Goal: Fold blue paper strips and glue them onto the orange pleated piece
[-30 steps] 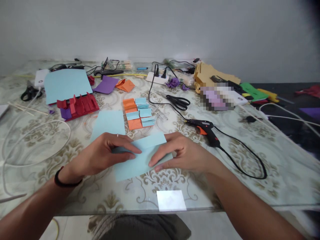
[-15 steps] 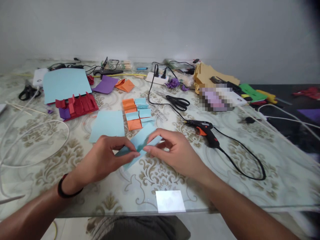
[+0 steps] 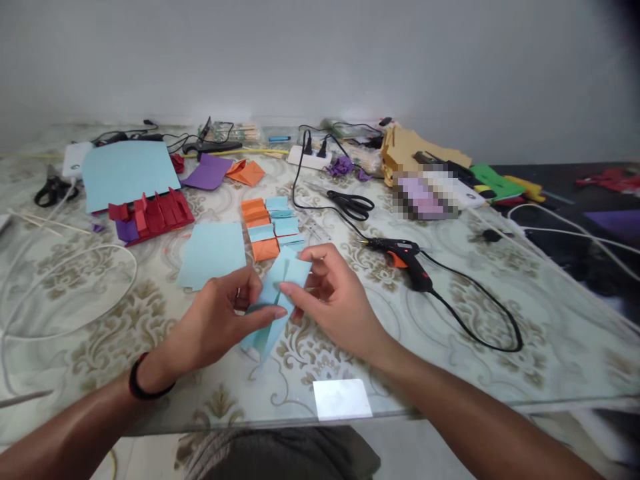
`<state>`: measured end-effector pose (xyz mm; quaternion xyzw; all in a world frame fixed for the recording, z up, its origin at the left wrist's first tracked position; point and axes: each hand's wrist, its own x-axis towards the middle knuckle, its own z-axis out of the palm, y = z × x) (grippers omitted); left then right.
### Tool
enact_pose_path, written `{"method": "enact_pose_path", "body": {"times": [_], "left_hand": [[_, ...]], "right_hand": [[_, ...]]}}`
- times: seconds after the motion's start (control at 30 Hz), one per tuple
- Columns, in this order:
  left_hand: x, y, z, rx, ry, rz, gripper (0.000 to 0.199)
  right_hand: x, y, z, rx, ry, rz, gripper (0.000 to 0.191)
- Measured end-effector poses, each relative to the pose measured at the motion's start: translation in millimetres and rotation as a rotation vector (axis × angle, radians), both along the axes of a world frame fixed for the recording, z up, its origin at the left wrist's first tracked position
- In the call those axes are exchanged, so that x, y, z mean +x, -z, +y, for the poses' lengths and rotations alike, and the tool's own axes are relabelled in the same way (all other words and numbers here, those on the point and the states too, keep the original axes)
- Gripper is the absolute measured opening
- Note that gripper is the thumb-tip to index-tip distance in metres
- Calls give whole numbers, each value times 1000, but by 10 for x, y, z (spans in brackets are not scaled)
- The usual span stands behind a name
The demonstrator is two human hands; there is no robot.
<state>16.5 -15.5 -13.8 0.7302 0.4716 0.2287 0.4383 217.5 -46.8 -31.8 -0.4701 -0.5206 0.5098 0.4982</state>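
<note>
Between my two hands is a folded light blue paper (image 3: 295,272), its side flaps folded in toward a lengthwise middle line. My left hand (image 3: 220,313) pinches its near left edge, thumb on top. On the right edge, my right hand (image 3: 333,293) grips it with the thumb above and the fingers behind. The paper is held tilted over the table, its lower end pointing toward me. Just beyond lie folded orange paper pieces (image 3: 265,249) and folded blue pieces (image 3: 286,227) in a block. A stack of light blue sheets (image 3: 213,253) rests left of them.
A glue gun (image 3: 400,253) with its looping black cord lies to the right. Black-handled scissors (image 3: 353,203) are behind it. Folded red paper pieces (image 3: 165,213), a purple sheet (image 3: 207,171) and a power strip (image 3: 310,158) stand farther back. A white cable (image 3: 133,280) loops at left.
The blue paper has turned to stand more lengthwise toward me, its middle folds now showing. My right thumb has moved up onto it and my left fingers have curled.
</note>
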Motion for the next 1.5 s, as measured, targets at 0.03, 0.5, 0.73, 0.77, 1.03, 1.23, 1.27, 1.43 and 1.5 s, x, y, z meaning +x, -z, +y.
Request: {"method": "enact_pose_path", "body": {"times": [0.03,0.5,0.73,0.77,1.03,1.23,1.27,1.43,1.5], "left_hand": [[1,8,6,-23,-25,-32,46],[-68,12,67,-205,86,-261,26],[-125,-35,76,-104,88,-288,28],[-129,-39,78,-103,85,-282,25],[-81,-92,120,-70,-199,-413,13],[-93,-119,149,-105,-236,-378,15],[-91,-115,150,-142,-198,-365,16],[-75,-61,143,-277,-47,-324,27],[-73,-38,134,-291,-52,-382,28]], "right_hand": [[-13,-11,5,32,-3,-15,37],[-46,-153,233,-27,-226,-110,44],[8,-117,121,-71,-330,-246,43],[9,-130,106,-55,-335,-299,44],[67,-168,94,-119,-400,-187,29],[85,-171,123,-160,-397,-153,43],[80,-176,123,-171,-390,-138,42],[49,-158,112,-228,-352,-61,37],[34,-133,108,-230,-338,-40,35]]}}
